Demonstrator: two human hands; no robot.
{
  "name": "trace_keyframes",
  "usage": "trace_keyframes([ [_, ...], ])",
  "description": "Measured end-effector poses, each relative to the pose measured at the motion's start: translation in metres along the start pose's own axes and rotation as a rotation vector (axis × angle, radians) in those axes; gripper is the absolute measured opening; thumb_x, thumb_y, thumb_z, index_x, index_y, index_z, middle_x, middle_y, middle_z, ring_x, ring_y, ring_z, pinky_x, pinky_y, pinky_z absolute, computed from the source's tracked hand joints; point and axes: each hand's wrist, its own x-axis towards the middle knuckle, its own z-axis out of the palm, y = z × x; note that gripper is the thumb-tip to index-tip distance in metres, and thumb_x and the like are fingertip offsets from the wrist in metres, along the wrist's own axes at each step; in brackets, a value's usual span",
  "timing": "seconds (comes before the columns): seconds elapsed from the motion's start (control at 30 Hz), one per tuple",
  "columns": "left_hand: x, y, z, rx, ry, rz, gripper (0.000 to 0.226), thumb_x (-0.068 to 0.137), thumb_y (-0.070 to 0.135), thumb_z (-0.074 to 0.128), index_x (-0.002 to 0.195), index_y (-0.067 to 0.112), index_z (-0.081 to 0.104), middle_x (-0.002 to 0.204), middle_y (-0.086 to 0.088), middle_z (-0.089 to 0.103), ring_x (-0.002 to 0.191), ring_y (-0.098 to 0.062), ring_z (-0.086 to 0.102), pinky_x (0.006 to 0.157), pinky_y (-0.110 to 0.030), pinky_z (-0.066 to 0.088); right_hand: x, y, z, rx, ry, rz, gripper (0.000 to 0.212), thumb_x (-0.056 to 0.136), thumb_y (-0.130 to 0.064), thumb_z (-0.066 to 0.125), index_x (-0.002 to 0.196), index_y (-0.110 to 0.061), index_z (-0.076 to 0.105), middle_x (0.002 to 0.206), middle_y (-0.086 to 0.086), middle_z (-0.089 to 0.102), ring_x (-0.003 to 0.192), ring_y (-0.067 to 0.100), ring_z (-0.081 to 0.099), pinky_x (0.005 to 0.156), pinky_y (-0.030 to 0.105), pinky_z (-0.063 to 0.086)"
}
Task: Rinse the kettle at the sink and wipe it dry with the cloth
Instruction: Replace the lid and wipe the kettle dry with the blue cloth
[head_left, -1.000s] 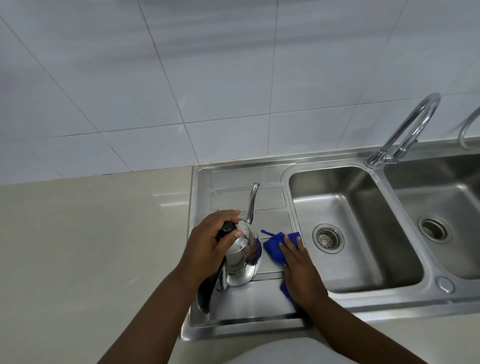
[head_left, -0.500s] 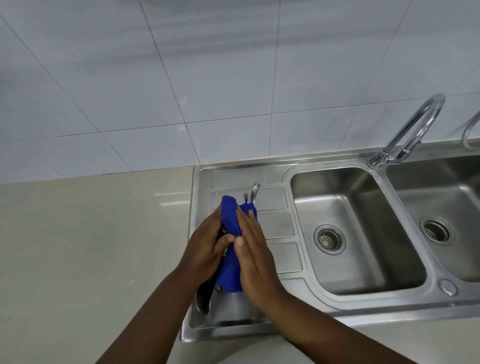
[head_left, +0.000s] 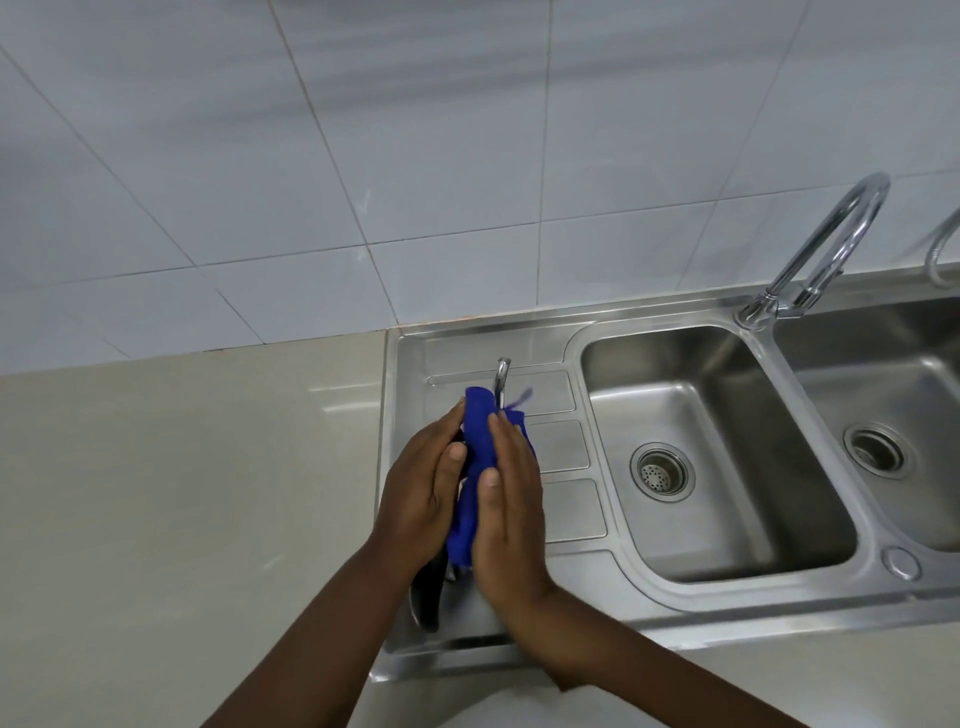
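Note:
The steel kettle stands on the sink's drainboard (head_left: 566, 452), almost wholly hidden. Only its thin curved spout (head_left: 502, 376) and black handle (head_left: 428, 592) show. A blue cloth (head_left: 475, 441) is draped over the kettle's body. My left hand (head_left: 423, 488) grips the kettle from the left side. My right hand (head_left: 511, 512) lies flat on the cloth and presses it against the kettle's right side.
Two steel basins lie to the right, the near basin (head_left: 727, 519) with a round drain (head_left: 662, 472). A curved chrome tap (head_left: 826, 244) rises behind them, with no water running. Beige counter (head_left: 182, 493) spreads left; white tiled wall behind.
My right hand picked the blue cloth off the drainboard and brought it onto the kettle. Over the last half second the cloth shifted slightly on the kettle.

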Motion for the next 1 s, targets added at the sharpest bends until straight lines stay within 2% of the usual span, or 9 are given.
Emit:
trace_keyframes([
  [0.1, -0.002, 0.003, 0.01, -0.004, 0.07, -0.054, 0.045, 0.099, 0.036, 0.033, 0.14, 0.021, 0.046, 0.133, 0.012, 0.056, 0.122, -0.003, 0.053, 0.102, -0.02, 0.043, -0.004, 0.02, 0.0, -0.054, 0.029, -0.121, 0.054, 0.101, -0.049, 0.02, 0.151, -0.029, 0.026, 0.158, 0.002, 0.034, 0.148, 0.016, 0.029, 0.121, 0.033, 0.023],
  [0.17, -0.003, 0.002, 0.014, 0.045, 0.139, -0.094, 0.052, 0.096, 0.045, 0.032, 0.139, 0.022, 0.047, 0.132, 0.013, 0.056, 0.123, 0.0, 0.051, 0.103, -0.018, 0.041, -0.012, 0.051, -0.003, 0.085, 0.057, 0.034, 0.056, 0.099, -0.049, 0.026, 0.151, -0.03, 0.025, 0.159, 0.0, 0.033, 0.147, 0.013, 0.03, 0.122, 0.036, 0.025],
  [0.27, -0.006, 0.005, 0.023, 0.065, 0.216, -0.125, 0.052, 0.095, 0.048, 0.033, 0.137, 0.023, 0.05, 0.134, 0.009, 0.057, 0.123, -0.002, 0.051, 0.103, -0.012, 0.037, -0.022, 0.082, -0.007, 0.261, 0.058, 0.357, 0.067, 0.092, -0.07, 0.029, 0.15, -0.037, 0.029, 0.157, -0.004, 0.037, 0.146, 0.014, 0.033, 0.12, 0.05, 0.026],
  [0.37, -0.009, 0.007, 0.029, 0.088, 0.253, -0.145, 0.053, 0.095, 0.048, 0.032, 0.137, 0.021, 0.051, 0.134, 0.005, 0.058, 0.123, -0.006, 0.051, 0.103, -0.012, 0.038, -0.017, 0.076, -0.009, 0.336, 0.089, 0.444, 0.078, 0.084, -0.079, 0.033, 0.147, -0.034, 0.037, 0.151, -0.005, 0.046, 0.141, 0.01, 0.041, 0.12, 0.048, 0.029],
  [0.47, -0.009, 0.008, 0.028, 0.104, 0.26, -0.143, 0.054, 0.095, 0.047, 0.033, 0.137, 0.019, 0.051, 0.133, 0.003, 0.059, 0.123, -0.007, 0.052, 0.103, -0.014, 0.038, -0.007, 0.044, -0.007, 0.313, 0.111, 0.351, 0.062, 0.086, -0.072, 0.03, 0.141, -0.044, 0.035, 0.148, -0.018, 0.043, 0.137, -0.006, 0.038, 0.122, 0.037, 0.027],
  [0.53, -0.009, 0.01, 0.028, 0.106, 0.252, -0.138, 0.055, 0.094, 0.048, 0.032, 0.137, 0.018, 0.051, 0.134, 0.003, 0.058, 0.123, -0.007, 0.051, 0.103, -0.013, 0.037, -0.002, 0.027, -0.007, 0.237, 0.073, 0.203, 0.059, 0.092, -0.069, 0.025, 0.146, -0.047, 0.029, 0.156, -0.011, 0.037, 0.145, 0.005, 0.031, 0.122, 0.039, 0.025],
  [0.67, -0.009, 0.01, 0.028, 0.136, 0.229, -0.139, 0.055, 0.093, 0.05, 0.035, 0.137, 0.02, 0.05, 0.132, 0.003, 0.059, 0.122, -0.008, 0.051, 0.102, -0.012, 0.036, -0.002, 0.053, -0.009, 0.156, 0.013, -0.022, 0.066, 0.098, -0.054, 0.028, 0.152, -0.016, 0.027, 0.157, 0.009, 0.036, 0.146, 0.025, 0.034, 0.118, 0.051, 0.029],
  [0.87, -0.006, 0.007, 0.022, 0.163, 0.163, -0.11, 0.063, 0.086, 0.053, 0.047, 0.138, 0.019, 0.049, 0.131, 0.001, 0.059, 0.122, -0.011, 0.052, 0.099, -0.008, 0.036, -0.014, 0.086, -0.007, 0.304, 0.053, 0.272, 0.073, 0.092, -0.065, 0.033, 0.15, -0.021, 0.033, 0.151, 0.001, 0.046, 0.14, 0.015, 0.043, 0.116, 0.054, 0.033],
  [1.0, -0.001, 0.005, 0.016, 0.144, 0.103, -0.071, 0.062, 0.086, 0.05, 0.049, 0.142, 0.024, 0.043, 0.132, 0.005, 0.058, 0.121, -0.006, 0.052, 0.1, -0.012, 0.039, 0.004, 0.049, -0.007, 0.25, 0.078, 0.189, 0.082, 0.09, -0.074, 0.024, 0.15, -0.019, 0.036, 0.155, -0.001, 0.041, 0.145, 0.014, 0.035, 0.119, 0.051, 0.028],
])
